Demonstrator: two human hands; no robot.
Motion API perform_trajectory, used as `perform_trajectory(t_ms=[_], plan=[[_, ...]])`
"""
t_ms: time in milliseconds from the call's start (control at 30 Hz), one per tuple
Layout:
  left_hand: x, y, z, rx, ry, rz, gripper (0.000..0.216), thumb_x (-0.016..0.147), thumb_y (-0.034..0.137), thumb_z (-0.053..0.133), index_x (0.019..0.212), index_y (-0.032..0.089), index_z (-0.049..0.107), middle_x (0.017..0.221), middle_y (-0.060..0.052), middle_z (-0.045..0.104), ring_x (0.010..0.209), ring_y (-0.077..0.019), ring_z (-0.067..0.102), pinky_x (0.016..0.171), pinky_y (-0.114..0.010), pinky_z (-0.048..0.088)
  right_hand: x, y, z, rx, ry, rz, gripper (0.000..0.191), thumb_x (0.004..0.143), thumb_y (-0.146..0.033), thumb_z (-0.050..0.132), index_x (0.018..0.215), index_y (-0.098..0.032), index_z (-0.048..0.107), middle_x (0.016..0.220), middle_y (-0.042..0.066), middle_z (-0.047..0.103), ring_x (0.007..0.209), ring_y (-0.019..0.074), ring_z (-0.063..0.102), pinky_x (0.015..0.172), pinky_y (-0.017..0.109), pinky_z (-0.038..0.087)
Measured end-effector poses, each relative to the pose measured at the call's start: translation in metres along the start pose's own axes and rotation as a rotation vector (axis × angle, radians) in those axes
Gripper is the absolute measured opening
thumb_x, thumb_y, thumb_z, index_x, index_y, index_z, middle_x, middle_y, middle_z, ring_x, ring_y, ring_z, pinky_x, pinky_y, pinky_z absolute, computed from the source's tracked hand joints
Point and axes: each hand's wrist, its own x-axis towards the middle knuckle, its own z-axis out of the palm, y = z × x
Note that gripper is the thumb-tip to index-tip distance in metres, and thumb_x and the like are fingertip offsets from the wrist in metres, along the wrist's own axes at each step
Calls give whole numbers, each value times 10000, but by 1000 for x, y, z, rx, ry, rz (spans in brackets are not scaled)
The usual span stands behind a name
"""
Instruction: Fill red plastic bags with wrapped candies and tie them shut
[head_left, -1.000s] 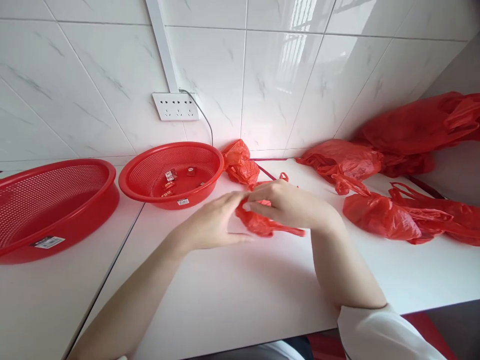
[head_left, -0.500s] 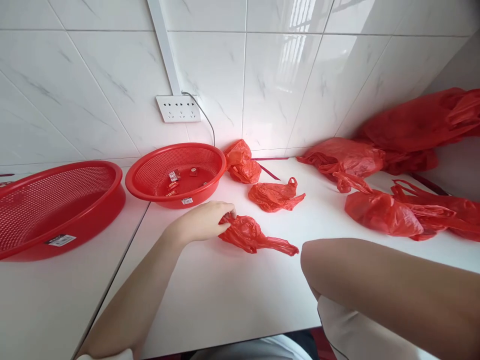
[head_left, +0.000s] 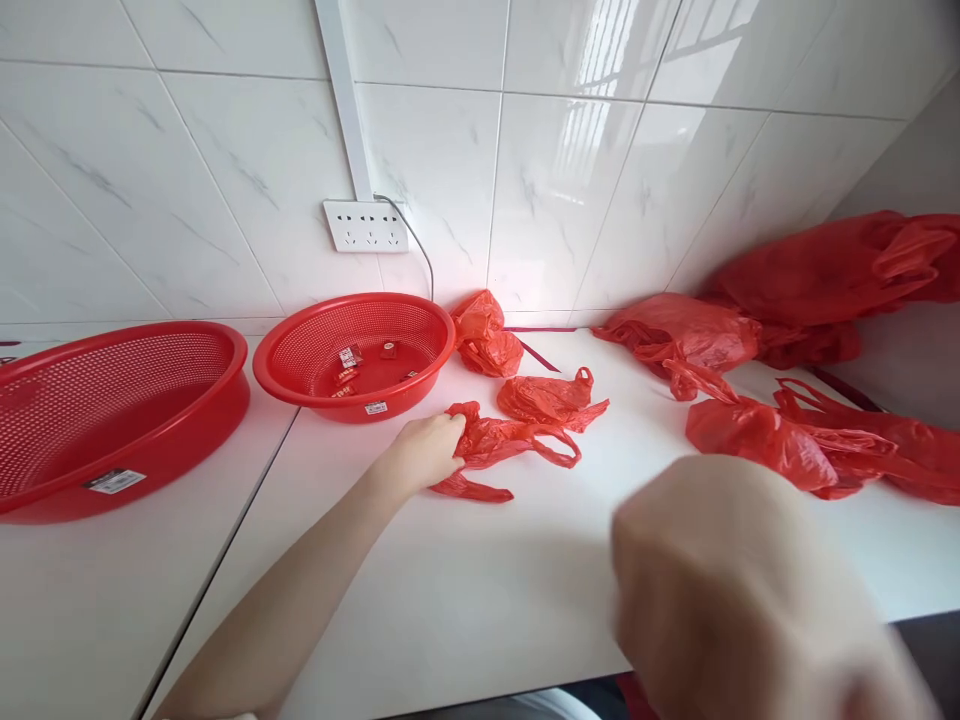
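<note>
My left hand [head_left: 424, 450] grips one end of a small crumpled red plastic bag [head_left: 501, 441] that lies on the white table [head_left: 465, 590], its handle loops spread to the right. A second small red bag [head_left: 551, 398] lies just behind it, apart from my hand. My right hand [head_left: 750, 590] is a blurred shape close to the camera at the lower right, away from the bags; its fingers cannot be made out.
A small red mesh basket [head_left: 409, 398] with a few small packets [head_left: 346, 358] stands behind my left hand. A larger red basket [head_left: 161, 440] is at the left. More red bags [head_left: 757, 435] are piled at the right and by the wall [head_left: 486, 335]. A wall socket [head_left: 367, 226] hangs above.
My right hand let go of the bag and pulled back toward the camera. My left hand kept the bag and slid it a little farther away; its handles have spread.
</note>
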Motion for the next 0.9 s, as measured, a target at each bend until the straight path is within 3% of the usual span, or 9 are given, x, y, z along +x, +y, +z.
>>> perform_trajectory(t_ms=[67,167,233,333,433,533,633,767,900], plan=[[5,-5,4,-23,57,-14,88,826,195,470,838,212,555,843,-71,674,743,-241,646,604,-329,408,18,11,-8,41,45,140,191,883,-430,612,949,-269,690,857,11,712,787,123,675,700,191,516],[7,-14,-2,-213,146,-43,90,859,225,470,835,218,557,826,-45,669,759,-225,637,641,-319,425,31,40,-9,-125,297,646,268,929,-385,513,1123,-254,644,1122,64,667,1010,201,636,872,328,499],[4,-17,-12,-415,201,-25,86,864,285,520,876,215,567,892,-44,671,828,-221,636,710,-320,449,30,62,-6,-297,421,871,430,864,-407,577,1267,-258,562,1310,88,569,1195,281,535,962,425,449],[-1,-18,-27,-825,215,31,165,875,354,552,932,201,576,951,-45,665,905,-205,627,798,-315,461,26,87,-3,-311,409,972,630,805,-356,616,1401,-278,425,1338,91,552,1199,300,528,933,421,456],[-4,-20,-36,-1311,275,25,218,869,360,573,1004,189,573,973,-47,659,901,-182,628,801,-296,470,25,95,-6,-168,361,1000,412,870,-225,448,1267,-277,542,1021,56,686,848,210,644,703,309,486],[-6,-29,-42,-1553,431,-69,250,835,342,610,1010,165,588,960,-59,656,840,-171,634,743,-275,479,23,92,-13,-116,462,950,353,870,-139,357,1064,-253,629,883,20,684,724,159,608,627,259,446],[-9,-43,-47,-1371,477,-199,300,810,386,639,1026,181,601,984,-56,656,829,-178,632,710,-280,486,13,88,-20,-29,631,912,283,899,-196,400,1061,-251,625,881,9,671,678,131,572,574,231,417],[-21,-50,-57,-784,465,-353,347,814,474,621,1054,226,584,1104,-64,637,933,-214,618,769,-342,497,-1,89,-23,148,754,940,339,918,-430,480,1180,-241,582,690,-9,592,540,112,484,471,221,339],[-43,-17,-65,-299,667,-180,239,902,369,509,1062,220,604,1150,-69,620,1042,-217,586,905,-362,451,3,100,-19,67,651,1103,308,916,-431,481,1122,-244,613,712,0,600,549,112,495,480,221,345]])
